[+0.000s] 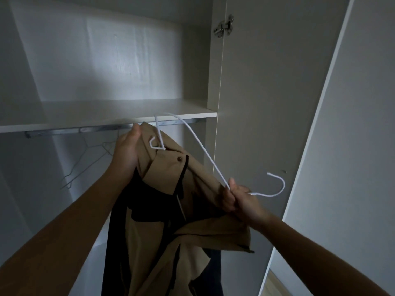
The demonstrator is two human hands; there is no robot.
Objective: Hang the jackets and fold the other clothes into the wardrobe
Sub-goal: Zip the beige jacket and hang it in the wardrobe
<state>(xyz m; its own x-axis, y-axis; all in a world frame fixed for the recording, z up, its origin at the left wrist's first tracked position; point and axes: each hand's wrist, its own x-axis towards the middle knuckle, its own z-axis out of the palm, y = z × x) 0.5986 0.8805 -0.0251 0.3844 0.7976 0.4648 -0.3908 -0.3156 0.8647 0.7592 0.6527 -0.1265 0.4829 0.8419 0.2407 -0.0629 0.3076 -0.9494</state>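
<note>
1. Tan cloth makes up most of the jacket [192,229]. It has a black lining and black edging along the front opening, and a round brown snap [180,159] sits near the collar.
2. The jacket is held up in the air in front of the open wardrobe, with its top just below the shelf [106,116]. The rest of it hangs down in loose folds between the two forearms.
3. A white wire hanger [203,150] lies tilted across the jacket. One bent end is tucked in at the collar, one arm runs down to the right, and its hook points out to the right, clear of the cloth.
4. The left grip [126,150], a bare hand, clasps the jacket's upper edge by the collar, with the thumb pressed against the cloth at the top.
5. The right grip [241,201], also a bare hand, is clenched round the hanger's neck just below the hook, and a bunch of tan cloth sits against its fingers.
6. A metal rail [85,130] runs under the shelf, and thin spare hangers [85,161] dangle from it to the left of the jacket, well back in the dim interior.
7. The wardrobe door [256,92] stands open on the right, with a metal hinge [224,26] near its top.
</note>
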